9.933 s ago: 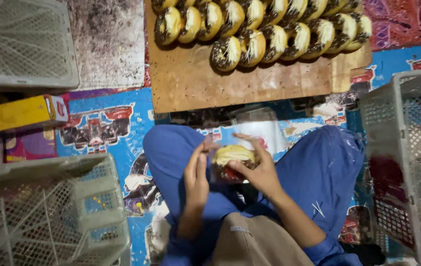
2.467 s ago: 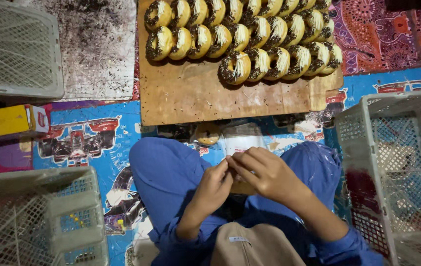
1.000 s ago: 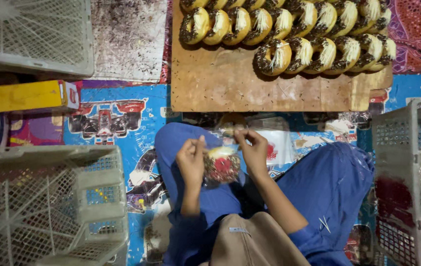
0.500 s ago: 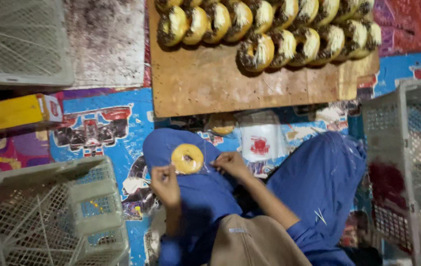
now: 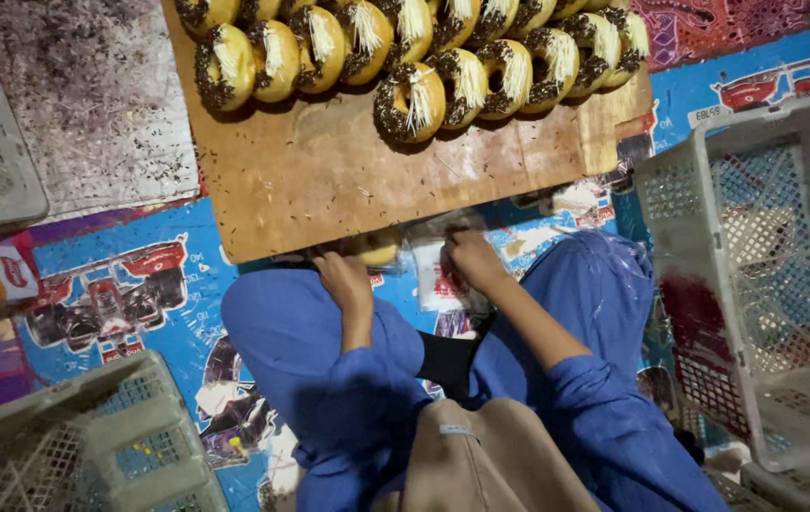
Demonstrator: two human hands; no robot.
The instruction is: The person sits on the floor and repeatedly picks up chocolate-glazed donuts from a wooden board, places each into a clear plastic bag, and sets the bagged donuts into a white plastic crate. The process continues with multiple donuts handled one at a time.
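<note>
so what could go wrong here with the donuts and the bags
The donuts stand on edge in packed rows on the wooden board; bumping the front one could topple its neighbours. Sprinkles litter the board and could get dragged into the clear bags under the right hand. The left hand reaches for a donut lying low by the board's near edge, where it might pick up dirt from the floor mat.

Blue trousers, blue sleeves pushed up the forearms, tan garment at the chest
</note>
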